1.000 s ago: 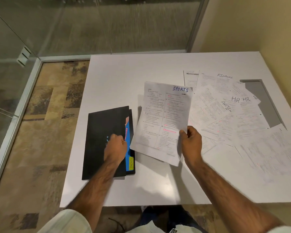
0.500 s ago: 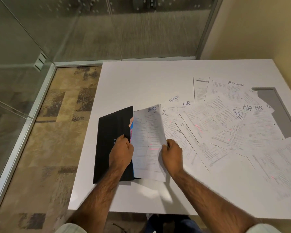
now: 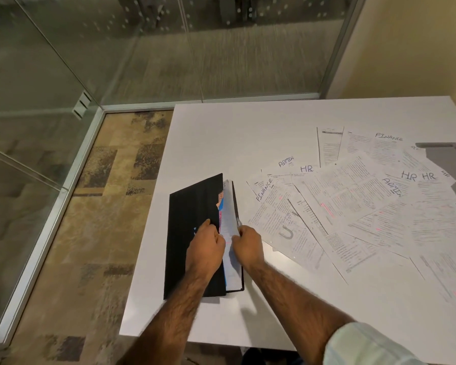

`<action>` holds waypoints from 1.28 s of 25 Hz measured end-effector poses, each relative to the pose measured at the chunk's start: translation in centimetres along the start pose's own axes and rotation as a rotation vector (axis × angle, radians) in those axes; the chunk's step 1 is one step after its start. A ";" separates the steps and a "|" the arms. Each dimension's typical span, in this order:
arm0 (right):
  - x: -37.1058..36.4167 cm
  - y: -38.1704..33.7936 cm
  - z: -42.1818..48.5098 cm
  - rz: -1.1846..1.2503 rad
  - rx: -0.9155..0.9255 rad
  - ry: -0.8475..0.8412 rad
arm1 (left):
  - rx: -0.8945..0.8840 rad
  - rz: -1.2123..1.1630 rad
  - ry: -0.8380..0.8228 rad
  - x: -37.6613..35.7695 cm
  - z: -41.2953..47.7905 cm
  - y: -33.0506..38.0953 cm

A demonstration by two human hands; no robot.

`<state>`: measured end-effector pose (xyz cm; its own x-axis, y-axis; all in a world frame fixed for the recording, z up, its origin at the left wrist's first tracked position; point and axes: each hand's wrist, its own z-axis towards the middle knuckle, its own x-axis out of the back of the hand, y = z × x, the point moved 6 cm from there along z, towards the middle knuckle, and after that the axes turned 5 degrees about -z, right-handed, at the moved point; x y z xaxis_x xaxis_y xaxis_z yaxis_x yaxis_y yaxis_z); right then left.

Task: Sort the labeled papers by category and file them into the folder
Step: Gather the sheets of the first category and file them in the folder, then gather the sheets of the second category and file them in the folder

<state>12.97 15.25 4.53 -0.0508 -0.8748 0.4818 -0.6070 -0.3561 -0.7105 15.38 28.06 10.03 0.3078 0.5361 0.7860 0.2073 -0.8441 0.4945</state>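
The left hand (image 3: 205,250) curls round the cover edge of the black folder (image 3: 190,219). The right hand (image 3: 248,245) pinches a sheet (image 3: 228,219) inside it.

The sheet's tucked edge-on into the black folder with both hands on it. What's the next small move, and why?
Probably ease the sheet flat into the folder with the right hand: it stands tilted in the gap, its white edge showing past the black cover that the left hand holds lifted.
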 end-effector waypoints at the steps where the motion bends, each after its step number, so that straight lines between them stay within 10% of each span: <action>1: -0.8 0.2 0.3 -0.017 -0.004 -0.021 | -0.004 0.012 0.004 0.1 0.0 0.2; 15: -3.5 0.8 0.6 -0.052 0.012 -0.130 | -0.052 0.125 -0.008 -0.6 -0.2 0.5; 32: 19.4 13.6 -4.7 -0.328 -0.131 0.219 | -0.277 0.391 0.126 -8.7 -2.6 3.8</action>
<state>0.04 -5.02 6.61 0.0033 -0.6263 0.7796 -0.7143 -0.5470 -0.4365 11.04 20.14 6.00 0.1955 0.1877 0.9626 -0.1610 -0.9621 0.2203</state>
